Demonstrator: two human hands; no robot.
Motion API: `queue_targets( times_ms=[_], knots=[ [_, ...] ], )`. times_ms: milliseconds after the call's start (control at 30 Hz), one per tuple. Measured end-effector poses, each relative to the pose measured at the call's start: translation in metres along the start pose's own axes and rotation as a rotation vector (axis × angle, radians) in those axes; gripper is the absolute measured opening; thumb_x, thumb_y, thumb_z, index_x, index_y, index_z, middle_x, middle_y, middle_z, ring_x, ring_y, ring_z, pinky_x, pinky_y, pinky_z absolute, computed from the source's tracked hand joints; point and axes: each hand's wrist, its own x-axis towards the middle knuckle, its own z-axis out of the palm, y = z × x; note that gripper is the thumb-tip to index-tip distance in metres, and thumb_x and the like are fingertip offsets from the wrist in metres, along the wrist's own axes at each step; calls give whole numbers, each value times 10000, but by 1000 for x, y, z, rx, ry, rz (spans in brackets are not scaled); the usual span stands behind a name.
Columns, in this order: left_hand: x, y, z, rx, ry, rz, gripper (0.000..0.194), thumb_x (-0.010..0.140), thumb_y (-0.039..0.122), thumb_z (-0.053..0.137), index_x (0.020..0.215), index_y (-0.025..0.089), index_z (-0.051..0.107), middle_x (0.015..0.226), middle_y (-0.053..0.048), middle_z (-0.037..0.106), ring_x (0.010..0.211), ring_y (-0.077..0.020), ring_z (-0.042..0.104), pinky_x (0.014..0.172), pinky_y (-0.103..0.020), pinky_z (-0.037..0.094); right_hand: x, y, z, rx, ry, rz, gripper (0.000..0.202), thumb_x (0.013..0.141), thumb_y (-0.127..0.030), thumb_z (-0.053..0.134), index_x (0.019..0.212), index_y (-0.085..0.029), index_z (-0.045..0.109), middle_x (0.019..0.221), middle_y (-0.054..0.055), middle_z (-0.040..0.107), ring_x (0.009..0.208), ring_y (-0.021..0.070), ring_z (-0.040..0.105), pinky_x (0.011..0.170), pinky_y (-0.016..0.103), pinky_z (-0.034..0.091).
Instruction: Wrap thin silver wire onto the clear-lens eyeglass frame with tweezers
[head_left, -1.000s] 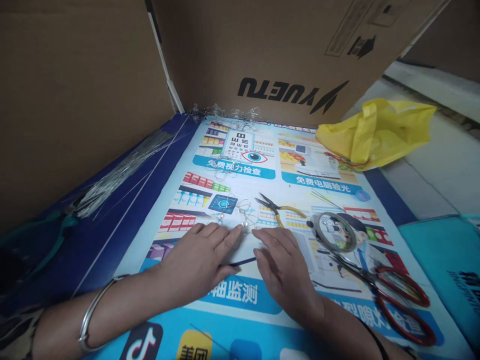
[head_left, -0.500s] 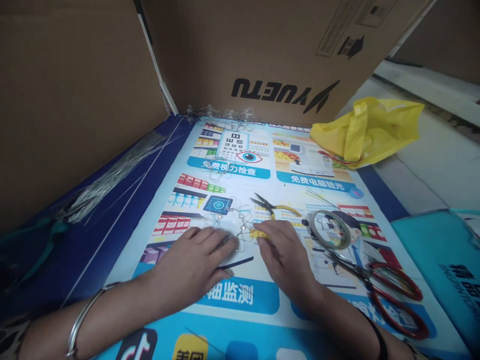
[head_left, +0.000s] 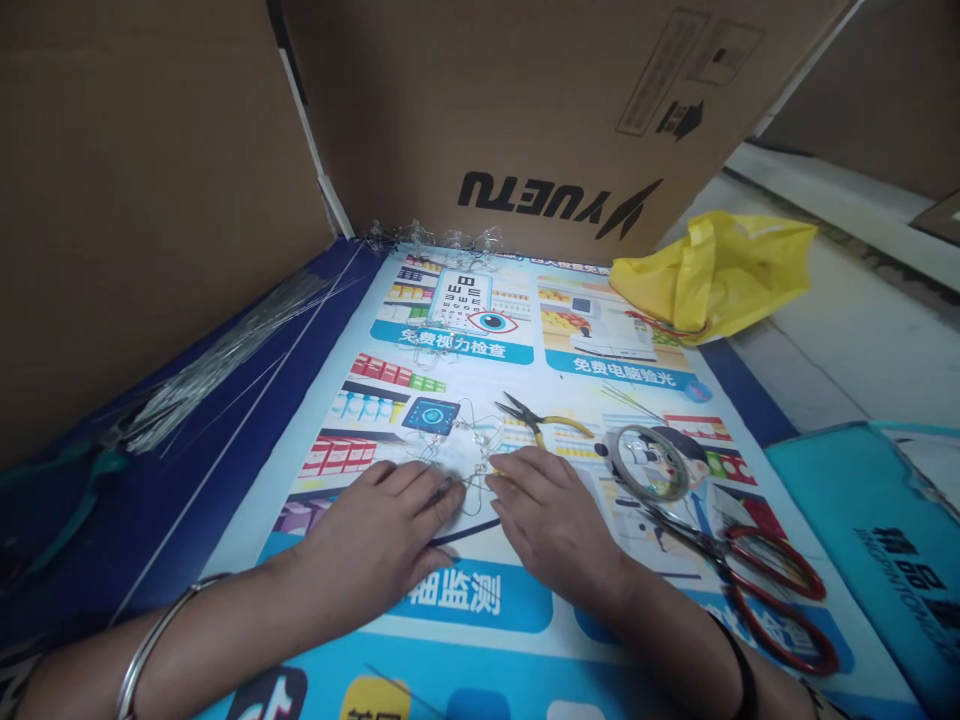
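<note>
A flower-like piece of thin wire with loops and small clear beads lies on the printed sheet between my two hands. My left hand lies palm down at its left edge, fingers stretched over the wire and thumb apart. From the right, my right hand has its fingertips bunched at the wire's edge; the exact grip is small and partly hidden. Just beyond that hand are pliers with yellow handles, jaws parted. A roll of clear tape or wire and red-handled scissors lie farther right.
A bundle of straight wires and green-handled pliers lie at left. More beaded wire pieces line the base of the cardboard box. A yellow bag sits back right, a turquoise bag at right.
My right hand has moved left, its fingertips now at the wire piece's right edge. My left hand stays on the other side. The view has shifted slightly.
</note>
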Motion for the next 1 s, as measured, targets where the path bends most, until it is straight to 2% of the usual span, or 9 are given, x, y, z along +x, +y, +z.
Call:
queue_targets(
  times_ms=[200,333,400,600,800,1000],
  knots=[
    [-1,-1,1,4,-2,7,450,835,407,523,1244,227,462,1208,-57,550,1025,-259,488,798,-392,362,2,5,-2,16,-57,19,211,814,-165,520,995,-189,626,1095,78,616,1132,255,456,926,442,408],
    [-2,0,1,-1,11,2,441,840,403,516,1242,227,462,1208,-57,546,1028,-261,483,805,-398,361,8,7,-8,41,-72,-32,181,815,-154,509,946,-181,631,1048,79,621,1292,289,291,981,472,371],
    [-2,0,2,-6,20,-4,435,841,400,514,1240,231,462,1206,-52,543,1023,-258,483,803,-400,363,13,9,-10,45,-89,-78,148,811,-140,506,887,-170,630,998,84,620,1316,281,252,1015,466,347],
    [-3,1,7,-18,49,-11,425,839,399,514,1220,214,474,1188,-62,540,1012,-249,480,803,-392,365,22,17,-8,51,-149,-173,136,808,-107,483,721,-166,570,843,70,599,1246,234,389,1032,418,355],
    [-4,4,8,2,45,-36,425,852,410,488,1226,209,461,1171,-75,541,1007,-253,472,800,-395,357,26,18,-6,41,-230,-185,129,808,-121,458,807,-157,582,982,98,609,1137,220,481,971,378,404],
    [-5,8,10,31,39,-49,412,880,404,428,1231,188,449,1146,-84,547,993,-252,469,800,-401,346,35,15,-8,16,-260,-184,150,792,-123,453,826,-149,596,953,103,622,991,217,541,882,352,446]
  ],
)
